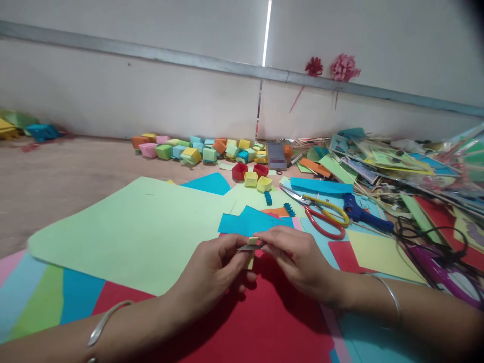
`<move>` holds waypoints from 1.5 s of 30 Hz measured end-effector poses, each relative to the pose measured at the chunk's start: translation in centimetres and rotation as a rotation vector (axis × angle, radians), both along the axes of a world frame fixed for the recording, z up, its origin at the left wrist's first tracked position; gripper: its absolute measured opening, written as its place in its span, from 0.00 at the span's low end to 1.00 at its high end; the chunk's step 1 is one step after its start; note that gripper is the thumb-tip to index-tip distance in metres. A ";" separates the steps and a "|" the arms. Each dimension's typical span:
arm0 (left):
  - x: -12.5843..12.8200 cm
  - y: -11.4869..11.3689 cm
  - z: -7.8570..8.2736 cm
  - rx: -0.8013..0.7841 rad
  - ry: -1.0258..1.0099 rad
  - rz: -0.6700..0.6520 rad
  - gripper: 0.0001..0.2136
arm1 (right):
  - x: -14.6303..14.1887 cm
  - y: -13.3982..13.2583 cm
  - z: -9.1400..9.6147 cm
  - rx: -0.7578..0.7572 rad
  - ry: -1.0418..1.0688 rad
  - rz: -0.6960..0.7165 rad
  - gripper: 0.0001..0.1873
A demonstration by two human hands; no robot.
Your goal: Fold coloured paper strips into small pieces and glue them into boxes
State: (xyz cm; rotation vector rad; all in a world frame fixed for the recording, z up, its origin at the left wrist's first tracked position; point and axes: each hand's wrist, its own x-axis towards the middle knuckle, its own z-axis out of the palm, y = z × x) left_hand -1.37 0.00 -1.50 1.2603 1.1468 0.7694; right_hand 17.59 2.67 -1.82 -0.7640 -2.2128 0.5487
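Observation:
My left hand [223, 262] pinches a small pale yellow paper strip [250, 262] between thumb and fingers. A thin, pointed grey metal piece [249, 247] lies across the strip; I cannot make out its kind. Its right end goes into the closed fingers of my right hand [293, 249], whose fingertips also meet the top of the strip. Both hands are just above a red sheet [264, 322]. Right beyond them are blue paper pieces [242, 223] and two small fringed blue strips [268, 197].
A large pale green sheet [124, 227] spreads to the left. Scissors [325, 217] and a blue glue gun [365, 214] lie at right. Small folded paper boxes [250, 179] stand ahead, with a row of coloured paper pieces [191, 155] by the wall. Mixed craft scraps [397, 156] pile up far right.

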 end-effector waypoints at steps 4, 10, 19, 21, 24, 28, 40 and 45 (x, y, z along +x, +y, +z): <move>0.2 0.2 0.4 -0.017 -0.006 0.004 0.15 | 0.1 0.1 0.1 -0.097 0.024 0.005 0.13; 0.1 0.3 0.4 0.015 0.015 0.005 0.15 | 0.2 0.4 0.1 -0.262 0.043 0.004 0.15; -0.4 0.1 -0.1 0.140 0.149 -0.034 0.12 | 0.2 0.4 -0.1 -0.345 0.134 0.052 0.15; -0.3 0.1 -0.1 0.148 0.143 -0.028 0.12 | 0.1 0.4 0.0 -0.329 0.137 0.042 0.15; -0.1 0.1 0.2 0.102 0.105 -0.008 0.12 | 0.2 0.4 0.1 -0.291 0.101 0.026 0.18; -0.1 0.1 0.7 -0.028 -0.001 -0.040 0.14 | 0.3 0.4 -0.1 -0.199 0.061 0.011 0.23; 0.1 0.1 0.8 -0.154 -0.107 -0.003 0.17 | -0.7 -0.3 -1.3 0.396 -0.106 -0.143 0.14; 0.1 0.0 0.9 -0.028 0.038 0.044 0.11 | -0.8 -0.5 0.0 0.115 -0.049 -0.045 0.10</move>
